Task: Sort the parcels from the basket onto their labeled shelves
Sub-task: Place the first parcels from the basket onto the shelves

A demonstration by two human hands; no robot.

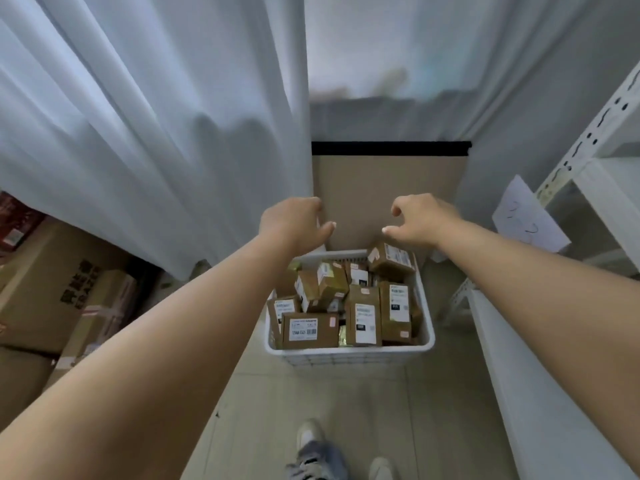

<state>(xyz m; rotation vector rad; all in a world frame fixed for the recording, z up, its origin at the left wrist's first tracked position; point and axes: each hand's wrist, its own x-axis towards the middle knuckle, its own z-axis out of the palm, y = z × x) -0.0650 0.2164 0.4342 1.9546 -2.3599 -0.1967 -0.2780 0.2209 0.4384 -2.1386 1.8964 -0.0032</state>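
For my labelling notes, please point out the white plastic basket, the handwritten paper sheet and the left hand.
white plastic basket (349,350): head view, near rim.
handwritten paper sheet (528,216): head view, middle.
left hand (294,223): head view, back.
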